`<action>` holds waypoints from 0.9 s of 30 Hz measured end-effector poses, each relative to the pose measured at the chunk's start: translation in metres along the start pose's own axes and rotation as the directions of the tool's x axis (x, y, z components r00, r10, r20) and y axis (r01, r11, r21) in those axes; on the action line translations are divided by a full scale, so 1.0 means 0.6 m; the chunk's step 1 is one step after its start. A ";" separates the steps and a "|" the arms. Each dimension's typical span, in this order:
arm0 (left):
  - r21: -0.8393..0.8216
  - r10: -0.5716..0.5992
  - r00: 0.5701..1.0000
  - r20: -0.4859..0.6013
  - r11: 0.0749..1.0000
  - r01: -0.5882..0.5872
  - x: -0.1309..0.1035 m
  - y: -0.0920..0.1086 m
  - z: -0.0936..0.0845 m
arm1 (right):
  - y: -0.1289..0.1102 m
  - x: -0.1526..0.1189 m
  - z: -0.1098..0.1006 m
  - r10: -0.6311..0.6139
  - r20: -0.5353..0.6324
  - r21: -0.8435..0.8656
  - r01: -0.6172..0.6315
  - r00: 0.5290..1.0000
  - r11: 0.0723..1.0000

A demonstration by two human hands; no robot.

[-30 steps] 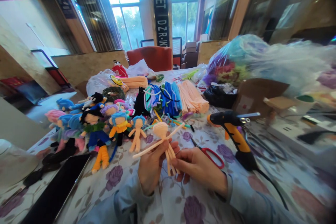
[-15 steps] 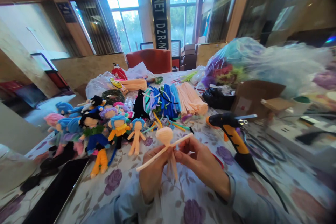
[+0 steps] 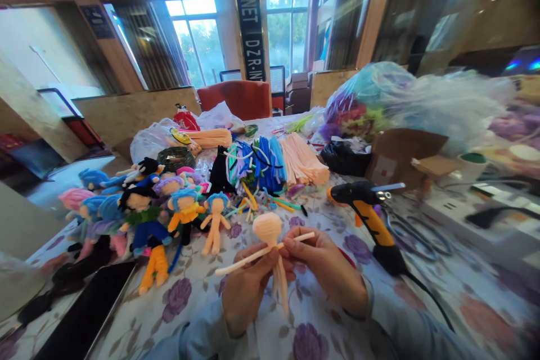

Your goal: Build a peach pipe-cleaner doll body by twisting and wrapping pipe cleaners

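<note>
A peach doll body (image 3: 267, 228) with a round wound head is held upright at the front centre, its loose strips hanging below. My left hand (image 3: 248, 287) is closed on it just under the head. Across the neck lies a peach pipe cleaner (image 3: 240, 263), sticking out to both sides. The fingers of my right hand (image 3: 327, 264) pinch this pipe cleaner close to the neck on the right. A small bare doll with blue hair (image 3: 216, 224) lies left of my hands.
Several finished dolls (image 3: 145, 214) are heaped at the left, behind a black tablet (image 3: 88, 309). Pipe cleaner bundles (image 3: 301, 160) lie behind my hands. A glue gun (image 3: 371, 219) with its cable is at the right, near a cardboard box (image 3: 405, 157).
My right fingers have moved in to the neck and now pinch the crosswise pipe cleaner, which lies flatter. The doll body sits slightly lower. The whole view has shifted a little.
</note>
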State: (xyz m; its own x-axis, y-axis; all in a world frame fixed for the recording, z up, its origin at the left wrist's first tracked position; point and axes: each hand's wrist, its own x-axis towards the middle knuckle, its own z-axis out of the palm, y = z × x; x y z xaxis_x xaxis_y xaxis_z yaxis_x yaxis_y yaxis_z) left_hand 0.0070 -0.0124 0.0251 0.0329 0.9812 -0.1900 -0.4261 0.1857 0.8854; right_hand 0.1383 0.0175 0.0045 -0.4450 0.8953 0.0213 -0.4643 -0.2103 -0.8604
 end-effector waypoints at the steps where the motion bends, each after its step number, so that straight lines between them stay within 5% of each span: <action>1: -0.009 -0.003 1.000 -0.006 1.000 0.003 0.000 -0.001 0.000 | -0.001 0.000 0.002 0.007 0.032 0.046 -0.008 0.999 0.999; 7: 0.026 -0.035 0.991 0.127 0.999 0.032 0.004 -0.011 -0.008 | -0.004 -0.003 0.007 0.062 0.075 0.158 -0.073 0.995 0.985; 12: 0.113 -0.087 0.974 0.211 0.992 0.065 0.011 -0.018 -0.015 | -0.005 -0.002 0.004 0.110 -0.039 0.075 -0.107 0.993 0.991; 16: 0.195 -0.004 0.982 0.189 0.980 -0.034 0.014 -0.022 -0.020 | -0.008 0.003 -0.001 -0.026 -0.080 -0.125 0.015 0.996 0.992; 20: 0.246 0.155 0.986 0.059 0.955 -0.165 0.016 -0.024 -0.026 | -0.013 0.004 -0.003 -0.085 -0.095 -0.213 0.063 0.992 0.975; 27: -0.016 0.151 0.984 0.097 0.989 -0.150 0.024 -0.034 -0.026 | -0.015 0.002 0.001 -0.146 -0.063 -0.316 0.119 0.987 0.941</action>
State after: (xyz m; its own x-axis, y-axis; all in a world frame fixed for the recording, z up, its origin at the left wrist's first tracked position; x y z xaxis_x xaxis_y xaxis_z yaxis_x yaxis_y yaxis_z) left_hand 0.0019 -0.0031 -0.0022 0.0559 0.9984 -0.0121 -0.4405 0.0356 0.8971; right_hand 0.1416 0.0201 0.0124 -0.3230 0.9395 0.1143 -0.2477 0.0327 -0.9683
